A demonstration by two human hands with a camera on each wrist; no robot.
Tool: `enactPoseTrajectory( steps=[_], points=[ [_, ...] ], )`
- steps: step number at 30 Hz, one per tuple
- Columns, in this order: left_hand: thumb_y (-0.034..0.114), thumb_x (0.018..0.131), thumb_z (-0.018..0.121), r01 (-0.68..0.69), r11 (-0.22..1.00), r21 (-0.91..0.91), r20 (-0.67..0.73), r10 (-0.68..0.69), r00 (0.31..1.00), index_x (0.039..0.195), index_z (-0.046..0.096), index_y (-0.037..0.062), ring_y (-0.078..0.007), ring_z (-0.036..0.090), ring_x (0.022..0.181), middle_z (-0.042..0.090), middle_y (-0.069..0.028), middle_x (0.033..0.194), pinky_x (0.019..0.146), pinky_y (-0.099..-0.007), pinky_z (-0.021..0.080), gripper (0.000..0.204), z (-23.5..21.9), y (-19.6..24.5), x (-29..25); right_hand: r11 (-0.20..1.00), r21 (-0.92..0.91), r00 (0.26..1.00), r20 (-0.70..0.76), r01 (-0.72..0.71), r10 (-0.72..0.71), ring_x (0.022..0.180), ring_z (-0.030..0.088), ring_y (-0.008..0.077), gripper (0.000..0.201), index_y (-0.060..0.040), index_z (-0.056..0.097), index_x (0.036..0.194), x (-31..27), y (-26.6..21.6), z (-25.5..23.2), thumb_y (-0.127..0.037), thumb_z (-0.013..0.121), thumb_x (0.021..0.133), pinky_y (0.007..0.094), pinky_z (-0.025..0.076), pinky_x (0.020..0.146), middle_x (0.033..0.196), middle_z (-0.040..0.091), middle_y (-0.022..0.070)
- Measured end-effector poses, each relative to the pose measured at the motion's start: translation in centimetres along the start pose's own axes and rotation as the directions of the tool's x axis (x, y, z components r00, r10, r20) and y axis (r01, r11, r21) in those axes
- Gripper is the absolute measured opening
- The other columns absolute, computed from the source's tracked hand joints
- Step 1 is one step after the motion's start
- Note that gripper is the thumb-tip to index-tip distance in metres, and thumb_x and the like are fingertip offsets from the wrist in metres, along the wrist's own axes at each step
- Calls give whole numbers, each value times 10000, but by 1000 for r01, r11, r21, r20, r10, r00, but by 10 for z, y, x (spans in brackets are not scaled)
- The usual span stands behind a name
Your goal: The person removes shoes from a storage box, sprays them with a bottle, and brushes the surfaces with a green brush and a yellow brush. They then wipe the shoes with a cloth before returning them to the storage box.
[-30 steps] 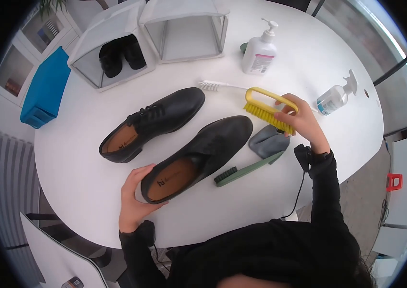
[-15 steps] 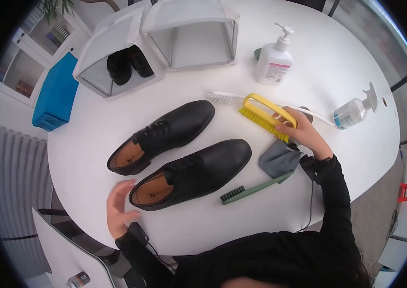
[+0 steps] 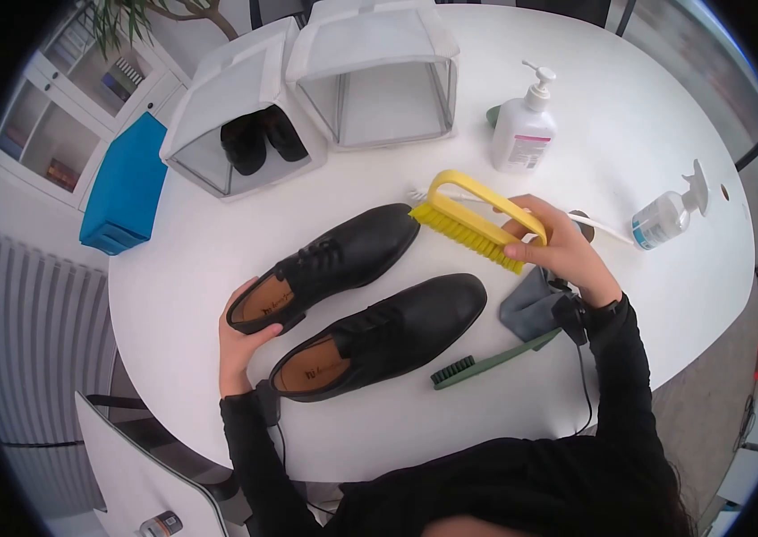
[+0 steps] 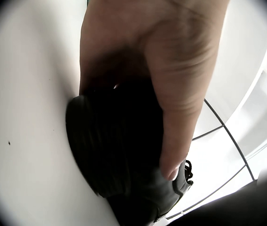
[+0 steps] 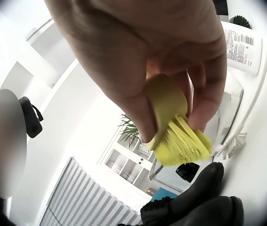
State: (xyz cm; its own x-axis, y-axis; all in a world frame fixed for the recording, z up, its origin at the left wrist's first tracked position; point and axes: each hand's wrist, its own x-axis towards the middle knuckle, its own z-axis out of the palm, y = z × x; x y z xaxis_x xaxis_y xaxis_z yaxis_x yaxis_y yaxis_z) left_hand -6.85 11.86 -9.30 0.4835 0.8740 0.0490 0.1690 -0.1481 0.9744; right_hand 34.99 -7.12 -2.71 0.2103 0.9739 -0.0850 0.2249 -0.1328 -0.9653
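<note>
"Hands: state?"
"Right hand (image 3: 562, 251) grips the yellow loop-handled bristle brush (image 3: 469, 234), near the toe of a smooth black lace-up shoe (image 3: 363, 246); left hand (image 3: 238, 349) holds that shoe's heel."
"Neighbour?"
"Matching black shoe (image 3: 424, 324), just beside it."

the head view looks from above, forward and down, over the table (image 3: 379, 443). the left wrist view sits very near to the left hand (image 3: 238, 349) and faces the far shoe (image 3: 343, 252). the right wrist view looks closely past the right hand (image 3: 562, 249); it shares the brush (image 3: 477, 225), the plant (image 3: 124, 20) and both shoes with the head view.
</note>
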Motion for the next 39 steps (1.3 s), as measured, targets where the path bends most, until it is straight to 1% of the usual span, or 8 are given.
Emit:
enactPoseTrajectory(
  steps=[5, 10, 17, 24, 28, 31, 35, 39],
  points=[
    [68, 590, 833, -113, 984, 140, -106, 128, 986, 1213, 573, -30, -180, 634, 1001, 657, -111, 1094, 900, -289, 496, 682, 0, 30, -6, 999, -2, 999, 5, 36, -36, 902, 582, 121, 563, -59, 495, 1297, -12, -23, 6, -73, 737, 789, 262, 486, 769, 926, 644, 48],
    [121, 579, 849, -399, 910, 116, -144, 413, 899, 1241, 549, -41, -226, 645, 1006, 648, -142, 1111, 903, -318, 509, 745, 6, 85, -22, 972, 82, 969, -132, 219, -208, 886, 578, 108, 527, -73, 528, 1253, -34, -55, 9, -64, 714, 760, 234, 466, 699, 911, 639, 47],
    [222, 582, 855, -717, 646, 263, -112, 758, 642, 1283, 515, 0, -381, 591, 1112, 570, -273, 1219, 961, -424, 485, 810, 40, 131, -40, 851, -266, 647, -559, 452, -518, 797, 599, 89, 450, -19, 531, 1130, -65, -95, 26, -43, 721, 723, 209, 462, 620, 892, 628, 42],
    [306, 678, 789, -753, 329, 570, 91, 885, 456, 1370, 424, 124, -439, 544, 1161, 510, -291, 1292, 958, -474, 483, 803, 45, 140, -55, 781, -460, 442, -647, 422, -621, 764, 616, 131, 443, 6, 526, 1098, -61, -87, 18, -82, 788, 752, 240, 489, 676, 861, 635, 80],
    [318, 673, 778, -729, 182, 660, 176, 906, 385, 1364, 423, 133, -450, 553, 1156, 504, -297, 1305, 941, -467, 496, 799, 41, 144, -60, 641, -648, 371, -523, 412, -768, 707, 619, 175, 374, 9, 556, 1029, -58, -87, 26, -62, 787, 743, 272, 493, 661, 847, 635, 119],
    [323, 672, 779, -662, 142, 736, 175, 904, 389, 1358, 429, 130, -450, 555, 1152, 505, -296, 1303, 939, -474, 496, 794, 45, 146, -62, 489, -614, 430, -254, 620, -866, 678, 615, 205, 301, 14, 581, 942, -61, -94, 36, -43, 784, 728, 276, 479, 614, 805, 618, 114],
    [332, 689, 770, -677, 122, 726, 174, 920, 352, 1334, 453, 113, -454, 557, 1145, 518, -298, 1285, 942, -482, 492, 751, 48, 144, -60, 712, -558, 393, -595, 427, -702, 649, 602, 193, 285, 11, 579, 944, -53, -87, 34, -36, 769, 737, 279, 470, 588, 785, 612, 111],
    [347, 695, 780, -644, 72, 761, 193, 924, 331, 1312, 469, 98, -451, 564, 1136, 544, -299, 1247, 952, -488, 486, 735, 51, 145, -58, 533, -629, 423, -333, 566, -843, 627, 596, 198, 281, 17, 573, 952, -53, -89, 33, -62, 763, 759, 275, 470, 584, 758, 605, 113]
  ],
)
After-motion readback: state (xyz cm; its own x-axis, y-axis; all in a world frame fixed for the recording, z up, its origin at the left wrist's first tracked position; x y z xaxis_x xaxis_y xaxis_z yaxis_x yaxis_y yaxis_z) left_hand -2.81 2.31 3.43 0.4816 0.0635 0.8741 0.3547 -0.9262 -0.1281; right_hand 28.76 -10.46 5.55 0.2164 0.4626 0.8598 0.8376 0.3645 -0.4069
